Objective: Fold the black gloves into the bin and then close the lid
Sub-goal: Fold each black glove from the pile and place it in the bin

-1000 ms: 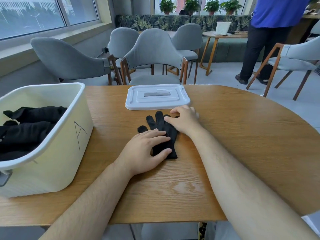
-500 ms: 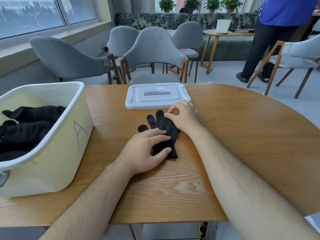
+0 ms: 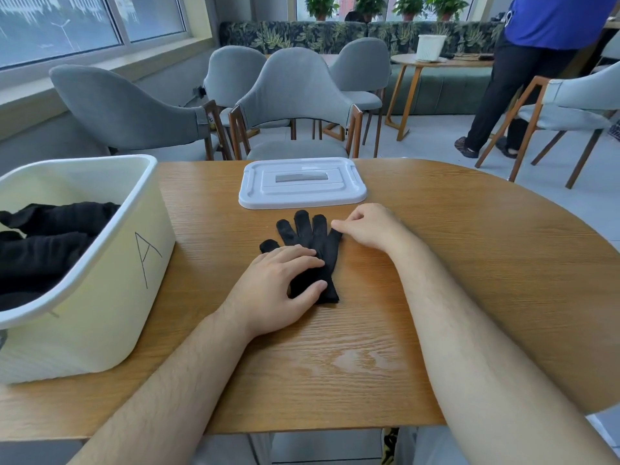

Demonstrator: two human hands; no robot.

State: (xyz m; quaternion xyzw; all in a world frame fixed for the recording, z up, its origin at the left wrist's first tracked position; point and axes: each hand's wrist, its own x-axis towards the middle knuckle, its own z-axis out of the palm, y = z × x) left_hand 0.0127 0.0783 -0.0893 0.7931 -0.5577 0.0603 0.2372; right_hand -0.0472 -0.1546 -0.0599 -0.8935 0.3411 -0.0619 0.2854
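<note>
Both forearms reach in from 6 o'clock over the wooden surface (image 3: 453, 263). The left hand (image 3: 280, 290) lies flat on the lower half of a black glove (image 3: 313, 245), its grip spread, with straight fingers and thumb pressing the cloth down. The glove lies on the surface near its middle, cuff toward 6 o'clock and fingers fanned toward 12 o'clock.

The right hand (image 3: 370, 229) sits at 2 o'clock of the glove with its fingers curled in. Its tips meet the glove's outermost finger. Whether this grip pinches the cloth or only touches it, I cannot tell.

At 9 o'clock of the glove stands an open cream bin (image 3: 100, 313) with an "A" drawn on its wall. More black gloves (image 3: 50, 250) are heaped inside. At 12 o'clock, just beyond the glove's fingertips, the white lid (image 3: 302, 186) lies flat on the surface — apart from the bin.

Past the far edge stand grey chairs (image 3: 295, 95). At 1 o'clock is a small round table (image 3: 439, 62) carrying a white pot (image 3: 431, 47). At 2 o'clock stands a person (image 3: 550, 21) in a blue top and dark trousers.
</note>
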